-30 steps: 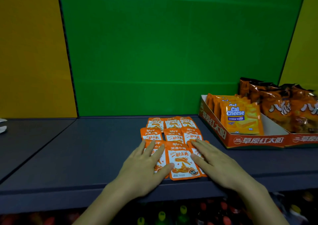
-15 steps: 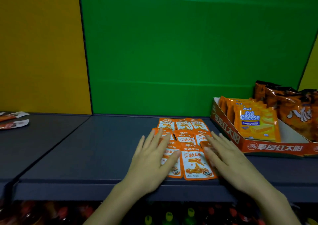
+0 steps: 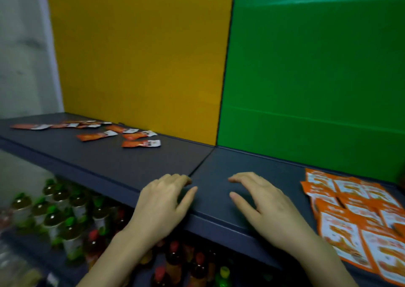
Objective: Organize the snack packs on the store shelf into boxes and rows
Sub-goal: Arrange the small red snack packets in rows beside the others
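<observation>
Grey shelf (image 3: pixel 131 161) under yellow and green panels; left hand (image 3: pixel 162 205) and right hand (image 3: pixel 267 207) over bare board, fingers loosely spread, holding nothing; loose packs (image 3: pixel 140 143) scattered far left, tidy rows (image 3: pixel 350 216) at right. Risk: right forearm brushing the rows; front packs lie near the lip and could slide off toward the bottles (image 3: pixel 72 221) below.
</observation>
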Demonstrator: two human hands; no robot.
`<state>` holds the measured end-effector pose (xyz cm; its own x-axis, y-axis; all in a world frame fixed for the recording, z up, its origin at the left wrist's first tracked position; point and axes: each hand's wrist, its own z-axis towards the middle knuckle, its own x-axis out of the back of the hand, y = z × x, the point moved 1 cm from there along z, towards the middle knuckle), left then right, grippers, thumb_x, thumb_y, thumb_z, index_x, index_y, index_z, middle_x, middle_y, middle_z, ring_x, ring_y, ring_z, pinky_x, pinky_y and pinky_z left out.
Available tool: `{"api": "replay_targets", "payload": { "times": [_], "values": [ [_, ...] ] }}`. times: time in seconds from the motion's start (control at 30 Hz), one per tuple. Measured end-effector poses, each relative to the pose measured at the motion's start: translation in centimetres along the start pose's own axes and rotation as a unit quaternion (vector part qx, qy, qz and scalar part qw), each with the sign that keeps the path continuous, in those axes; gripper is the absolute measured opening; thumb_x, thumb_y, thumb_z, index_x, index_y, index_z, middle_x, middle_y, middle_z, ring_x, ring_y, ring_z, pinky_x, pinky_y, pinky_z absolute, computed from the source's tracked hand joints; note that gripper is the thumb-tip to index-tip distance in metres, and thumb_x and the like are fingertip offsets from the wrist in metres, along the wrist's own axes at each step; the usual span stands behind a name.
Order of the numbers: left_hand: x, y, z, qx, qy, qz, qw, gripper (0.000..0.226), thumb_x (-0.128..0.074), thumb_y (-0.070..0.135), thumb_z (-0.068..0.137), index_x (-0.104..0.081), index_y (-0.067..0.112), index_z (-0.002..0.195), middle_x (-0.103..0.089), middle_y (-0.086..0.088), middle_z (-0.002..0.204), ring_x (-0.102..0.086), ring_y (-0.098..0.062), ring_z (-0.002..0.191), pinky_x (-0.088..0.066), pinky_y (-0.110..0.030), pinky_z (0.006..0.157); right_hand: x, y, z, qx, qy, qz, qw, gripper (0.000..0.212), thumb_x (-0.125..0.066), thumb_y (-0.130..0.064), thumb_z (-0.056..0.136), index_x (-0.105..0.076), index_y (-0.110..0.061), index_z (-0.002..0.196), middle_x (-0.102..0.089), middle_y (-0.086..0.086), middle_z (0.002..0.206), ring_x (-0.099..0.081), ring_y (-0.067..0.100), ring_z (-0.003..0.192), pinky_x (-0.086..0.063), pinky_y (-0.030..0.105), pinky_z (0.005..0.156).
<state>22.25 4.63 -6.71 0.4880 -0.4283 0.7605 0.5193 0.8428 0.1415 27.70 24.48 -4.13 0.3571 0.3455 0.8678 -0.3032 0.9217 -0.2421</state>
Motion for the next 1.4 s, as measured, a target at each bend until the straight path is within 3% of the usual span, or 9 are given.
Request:
{"api": "replay_targets", "payload": {
  "times": [0.3,0.63,0.8,0.93,1.07,1.17,1.23,1.3,1.4],
  "values": [
    [5.6,-16.5,-3.6,0.051,0.013,0.049,0.997,0.032,-0.040,0.048,0.083,-0.064,0.028,0.079,-0.064,0.016,0.069,-0.065,-0.006,0.066,-0.044,-0.016,0.050,-8.6,-11.5,9.5,0.028,-0.034,0.020,0.999,0.036,-0.039,-0.044,0.096,-0.042,-0.034,0.131,-0.042,-0.021,0.135,-0.042,0.005,0.124,-0.039,0.026,0.093],
    [7.8,-31.7,-4.3,0.063,-0.034,0.028,0.997,0.043,-0.030,0.057,0.083,-0.064,0.030,0.089,-0.065,0.016,0.081,-0.063,-0.007,0.077,-0.026,-0.007,0.052,-16.2,-18.0,19.6,-0.065,-0.095,0.013,0.993,0.039,-0.042,-0.042,0.095,-0.049,-0.025,0.130,-0.050,-0.009,0.136,-0.045,0.014,0.126,-0.039,0.033,0.102],
    [7.3,-36.2,-2.2,0.051,-0.022,0.017,0.998,0.053,-0.022,0.060,0.080,-0.062,0.029,0.093,-0.065,0.015,0.089,-0.062,-0.009,0.091,-0.043,-0.022,0.066,-19.2,-16.5,24.2,-0.161,-0.146,-0.058,0.974,0.041,-0.037,-0.052,0.093,-0.059,-0.017,0.099,-0.060,0.004,0.118,-0.051,0.024,0.112,-0.043,0.035,0.082],
    [6.1,-39.5,0.7,0.052,-0.050,0.014,0.997,0.053,-0.022,0.063,0.083,-0.058,0.031,0.104,-0.062,0.016,0.103,-0.055,-0.006,0.103,-0.042,-0.021,0.078,-20.2,-14.8,27.4,-0.213,-0.154,-0.061,0.963,0.050,-0.033,-0.056,0.093,-0.059,-0.014,0.087,-0.061,0.009,0.107,-0.050,0.023,0.101,-0.043,0.034,0.078],
    [3.9,-42.0,5.2,0.058,-0.108,0.031,0.992,0.035,-0.036,0.052,0.092,-0.053,0.026,0.108,-0.058,0.010,0.110,-0.050,-0.011,0.110,-0.042,-0.028,0.081,-20.6,-13.7,30.2,-0.249,-0.162,-0.069,0.952,0.059,-0.027,-0.058,0.094,-0.064,-0.014,0.107,-0.060,0.010,0.123,-0.051,0.026,0.113,-0.044,0.037,0.090],
    [1.6,-43.0,9.4,0.067,-0.150,0.031,0.986,0.039,-0.037,0.052,0.093,-0.052,0.019,0.107,-0.058,0.002,0.112,-0.049,-0.017,0.110,-0.043,-0.032,0.082,-20.6,-12.7,32.0,-0.301,-0.161,-0.062,0.938,0.065,-0.022,-0.062,0.093,-0.061,-0.016,0.120,-0.055,0.010,0.133,-0.048,0.029,0.122,-0.040,0.038,0.097],
    [-0.3,-43.6,11.8,0.077,-0.185,0.032,0.979,0.046,-0.036,0.055,0.092,-0.052,0.015,0.110,-0.056,-0.003,0.117,-0.048,-0.020,0.113,-0.043,-0.035,0.085,-20.9,-12.1,32.9,-0.321,-0.151,-0.061,0.933,0.066,-0.020,-0.066,0.090,-0.064,-0.018,0.095,-0.058,0.011,0.116,-0.051,0.029,0.113,-0.041,0.038,0.093],
    [-2.2,-44.0,13.6,0.084,-0.210,0.033,0.973,0.059,-0.034,0.061,0.090,-0.051,0.011,0.118,-0.051,-0.008,0.124,-0.044,-0.023,0.119,-0.041,-0.037,0.093,-21.4,-11.6,33.5,-0.329,-0.139,-0.076,0.931,0.061,-0.019,-0.072,0.085,-0.049,-0.023,0.066,-0.049,0.009,0.096,-0.050,0.030,0.104,-0.041,0.040,0.088],
    [-3.8,-44.4,15.8,0.097,-0.216,0.050,0.970,0.080,-0.031,0.071,0.084,-0.044,0.008,0.131,-0.041,-0.014,0.137,-0.034,-0.027,0.129,-0.033,-0.038,0.103,-21.8,-11.7,34.6,-0.353,-0.133,-0.074,0.923,0.065,-0.016,-0.087,0.067,-0.034,-0.025,0.059,-0.040,0.004,0.084,-0.048,0.030,0.103,-0.039,0.040,0.079]
  ]
}}
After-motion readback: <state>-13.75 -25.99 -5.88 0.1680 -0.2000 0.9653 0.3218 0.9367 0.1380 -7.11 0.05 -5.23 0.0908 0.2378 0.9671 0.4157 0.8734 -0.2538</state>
